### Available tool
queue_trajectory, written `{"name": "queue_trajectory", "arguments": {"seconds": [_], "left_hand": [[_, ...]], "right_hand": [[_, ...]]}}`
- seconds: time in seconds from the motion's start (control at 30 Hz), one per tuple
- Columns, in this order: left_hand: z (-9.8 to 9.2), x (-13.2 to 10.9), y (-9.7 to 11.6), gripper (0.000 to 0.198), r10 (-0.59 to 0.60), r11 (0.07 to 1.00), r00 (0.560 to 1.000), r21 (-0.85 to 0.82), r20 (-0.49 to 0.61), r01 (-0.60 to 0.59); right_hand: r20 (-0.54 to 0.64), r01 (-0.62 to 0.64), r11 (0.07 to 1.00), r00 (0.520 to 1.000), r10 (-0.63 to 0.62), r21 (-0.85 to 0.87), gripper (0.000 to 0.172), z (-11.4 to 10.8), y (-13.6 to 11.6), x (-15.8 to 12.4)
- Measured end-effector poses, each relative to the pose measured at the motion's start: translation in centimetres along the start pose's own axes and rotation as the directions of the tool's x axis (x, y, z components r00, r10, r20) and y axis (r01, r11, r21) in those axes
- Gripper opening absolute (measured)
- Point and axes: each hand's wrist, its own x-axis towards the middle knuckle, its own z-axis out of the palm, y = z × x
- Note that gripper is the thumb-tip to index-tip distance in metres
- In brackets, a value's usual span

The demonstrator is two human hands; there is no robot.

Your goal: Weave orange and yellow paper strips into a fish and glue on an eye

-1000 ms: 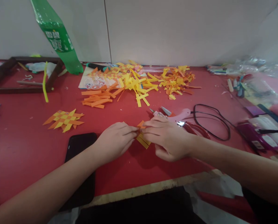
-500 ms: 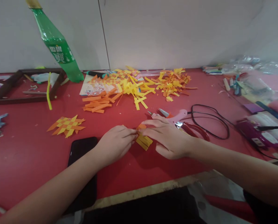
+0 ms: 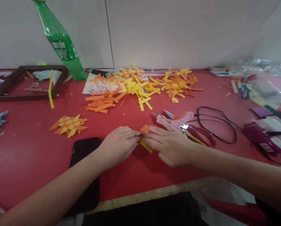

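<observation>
Orange and yellow paper strips (image 3: pixel 146 145) lie on the red table between my hands, partly covered by the fingers. My left hand (image 3: pixel 121 143) is closed, its fingertips pinching the strips at their left side. From the right, my right hand (image 3: pixel 170 142) presses its fingertips on the same strips; the fingers are bent and close to the left fingertips. A woven orange and yellow paper fish (image 3: pixel 69 125) rests to the left. Behind the right hand are a pink glue gun (image 3: pixel 184 121) and red-handled pliers (image 3: pixel 202 135).
A black phone (image 3: pixel 85 175) lies under my left forearm. Loose yellow strips (image 3: pixel 137 88), orange strips (image 3: pixel 101 103) and scraps (image 3: pixel 178 83) lie at the back. A green bottle (image 3: pixel 66 51) stands beside a brown frame (image 3: pixel 20 98). A black cable (image 3: pixel 234 125) loops at right.
The view has shifted slightly, moving the scene a little to the right. The fingers of my right hand have moved lower over the strips, and less of the yellow paper shows.
</observation>
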Motion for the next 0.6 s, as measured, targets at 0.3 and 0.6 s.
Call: {"name": "queue_trajectory", "arguments": {"seconds": [0.3, 0.6], "left_hand": [[0.2, -0.2, 0.1, 0.025, -0.038, 0.999, 0.999, -0.003, 0.036, 0.038], [-0.5, 0.0, 0.3, 0.026, -0.038, 0.999, 0.997, 0.007, 0.062, 0.038]], "right_hand": [[-0.155, -0.293, 0.937, 0.934, 0.323, 0.191, 0.051, -2.8, 2.9, -2.7], [0.126, -0.404, 0.912, 0.903, 0.410, -0.073, 0.053, -2.2, 7.6, -6.4]]}}
